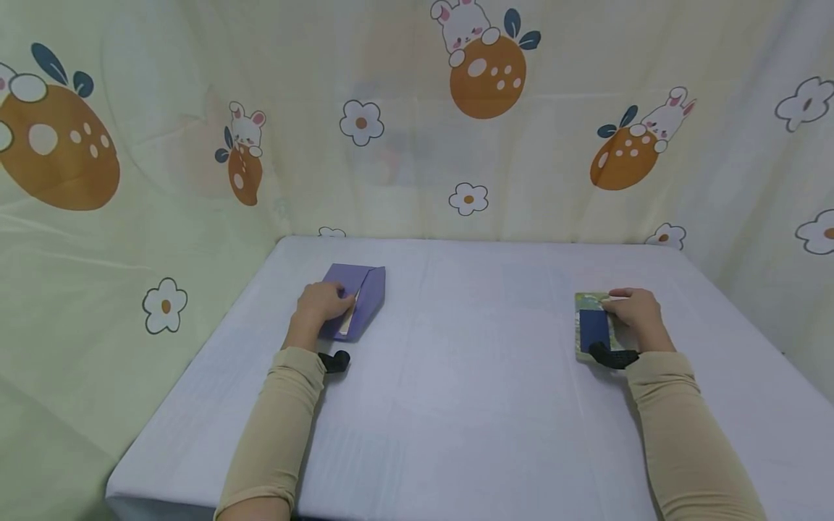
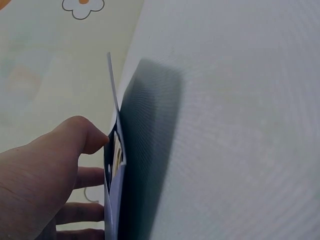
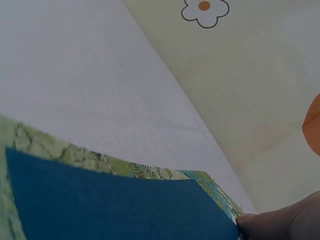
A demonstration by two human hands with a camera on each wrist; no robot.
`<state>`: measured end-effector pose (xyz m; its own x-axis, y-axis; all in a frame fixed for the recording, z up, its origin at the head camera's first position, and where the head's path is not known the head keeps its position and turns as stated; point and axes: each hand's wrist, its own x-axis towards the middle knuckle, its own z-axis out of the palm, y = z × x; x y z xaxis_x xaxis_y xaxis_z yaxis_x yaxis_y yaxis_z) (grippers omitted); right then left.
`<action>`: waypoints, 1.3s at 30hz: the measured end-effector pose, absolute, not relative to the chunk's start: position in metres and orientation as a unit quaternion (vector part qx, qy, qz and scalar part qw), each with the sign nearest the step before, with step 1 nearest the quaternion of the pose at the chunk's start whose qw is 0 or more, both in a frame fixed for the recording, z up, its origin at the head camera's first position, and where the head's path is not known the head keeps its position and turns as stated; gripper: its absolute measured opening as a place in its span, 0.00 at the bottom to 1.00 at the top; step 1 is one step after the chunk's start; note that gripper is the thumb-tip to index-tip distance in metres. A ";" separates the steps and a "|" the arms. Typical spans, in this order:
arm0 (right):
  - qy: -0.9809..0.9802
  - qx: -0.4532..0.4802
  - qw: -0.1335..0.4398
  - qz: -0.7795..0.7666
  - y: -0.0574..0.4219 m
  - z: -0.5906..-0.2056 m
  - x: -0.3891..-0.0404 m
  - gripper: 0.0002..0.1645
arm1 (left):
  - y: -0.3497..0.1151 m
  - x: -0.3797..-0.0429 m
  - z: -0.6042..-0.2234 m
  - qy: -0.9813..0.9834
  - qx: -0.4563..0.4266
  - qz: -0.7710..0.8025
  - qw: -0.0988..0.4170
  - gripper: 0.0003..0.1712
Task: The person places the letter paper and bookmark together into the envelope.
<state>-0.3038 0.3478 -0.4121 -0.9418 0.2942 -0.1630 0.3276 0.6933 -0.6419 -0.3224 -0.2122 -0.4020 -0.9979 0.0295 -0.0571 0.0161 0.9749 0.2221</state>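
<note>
Across white worktop: wide room between items; side edges lie beyond each. Toward left, purple envelope: likely light, creasable paper; best held by side edge. Toward right, green-bordered card: probably light, stiffer; corner hold suits. Left hand: fingers nearly together, pinching purple envelope near mouth. Right hand: fingers likewise, gripping green-bordered card's upper right edge.

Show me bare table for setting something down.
The widest bare patch of table lies between the purple envelope and the patterned item; a smaller one lies outside the right hand. Crowded: left hand gripping the envelope, right hand holding the item.
</note>
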 end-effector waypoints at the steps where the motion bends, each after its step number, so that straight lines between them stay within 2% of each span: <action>1: 0.917 0.171 0.024 -0.359 0.347 -0.413 -0.304 0.32 | -0.212 -0.322 -0.402 0.993 0.011 0.112 0.030 0.34; 12: 0.903 0.169 0.009 -0.396 0.337 -0.420 -0.310 0.32 | -0.213 -0.322 -0.403 0.993 0.009 0.116 0.027 0.33; 39: 0.912 0.152 -0.026 -0.379 0.310 -0.421 -0.313 0.31 | -0.213 -0.326 -0.407 0.994 0.007 0.109 0.025 0.34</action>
<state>-0.3130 0.3098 -0.4207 -0.9527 0.2963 -0.0678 0.2570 0.6662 -0.7001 -0.3263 -0.2129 -0.4068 -0.9987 0.0186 -0.0481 0.0077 0.9761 0.2173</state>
